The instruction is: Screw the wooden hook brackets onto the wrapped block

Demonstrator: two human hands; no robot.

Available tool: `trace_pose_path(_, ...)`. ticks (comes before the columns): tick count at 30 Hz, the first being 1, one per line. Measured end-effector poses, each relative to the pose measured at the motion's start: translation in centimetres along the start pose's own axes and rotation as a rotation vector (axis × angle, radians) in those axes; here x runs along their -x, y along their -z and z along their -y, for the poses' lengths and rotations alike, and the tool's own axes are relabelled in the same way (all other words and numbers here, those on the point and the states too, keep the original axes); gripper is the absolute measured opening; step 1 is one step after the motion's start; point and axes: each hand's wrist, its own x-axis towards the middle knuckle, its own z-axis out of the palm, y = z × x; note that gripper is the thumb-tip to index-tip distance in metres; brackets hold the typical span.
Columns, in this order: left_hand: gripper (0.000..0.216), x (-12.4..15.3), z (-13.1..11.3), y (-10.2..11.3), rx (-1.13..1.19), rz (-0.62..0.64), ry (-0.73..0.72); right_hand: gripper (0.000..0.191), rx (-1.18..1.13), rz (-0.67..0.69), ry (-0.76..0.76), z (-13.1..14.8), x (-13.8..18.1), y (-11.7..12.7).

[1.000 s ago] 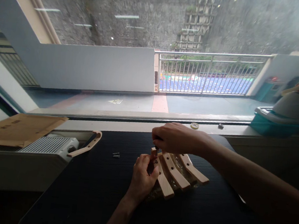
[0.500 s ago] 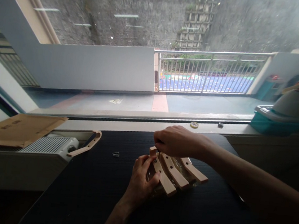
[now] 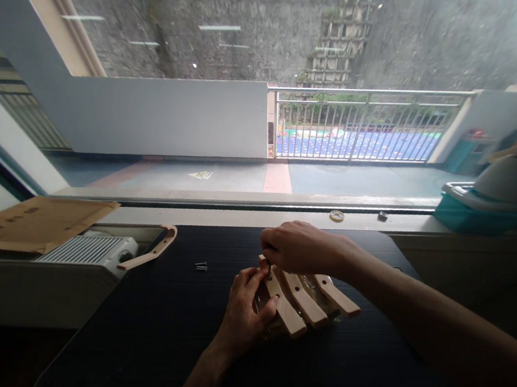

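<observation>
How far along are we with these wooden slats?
Done: three slats lie fanned together on the table. In hand: left hand grips the leftmost one's end while right hand pinches a small dark part there. Seemingly left: loose screws and a curved piece lie untouched.

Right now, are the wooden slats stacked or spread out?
Spread out: three slats fan apart on the table from the ends that the left hand holds, under the right hand.

Nothing legible shows. The cardboard sheet (image 3: 33, 223) at the left carries a few dark printed marks, too small and blurred to read. A pale sign (image 3: 200, 174) on the terrace floor outside the window is likewise unreadable.
</observation>
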Motion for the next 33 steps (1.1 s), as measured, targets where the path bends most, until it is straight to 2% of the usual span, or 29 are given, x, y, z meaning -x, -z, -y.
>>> trace_pose_path(10,0.042,-0.1,0.0,-0.1,0.004,-0.025,0.016,0.023,-0.003,-0.002,0.003,-0.5,-0.1,-0.5)
trace_pose_path(19,0.042,-0.1,-0.1,0.0,0.033,0.006,0.026,0.022,-0.019,0.088,-0.052,0.4,-0.4,0.1)
trace_pose_path(24,0.041,0.0,-0.1,0.1,0.047,0.008,0.035,0.024,-0.015,0.052,-0.125,1.1,-1.1,-0.4)
trace_pose_path(30,0.038,-0.3,-0.4,0.2,0.083,0.025,0.057,0.026,-0.03,-0.014,-0.184,0.5,-0.7,-1.3)
trace_pose_path(33,0.035,-0.1,-0.7,0.5,0.086,-0.039,0.077,0.026,-0.034,-0.027,-0.2,0.5,-0.4,-1.6)
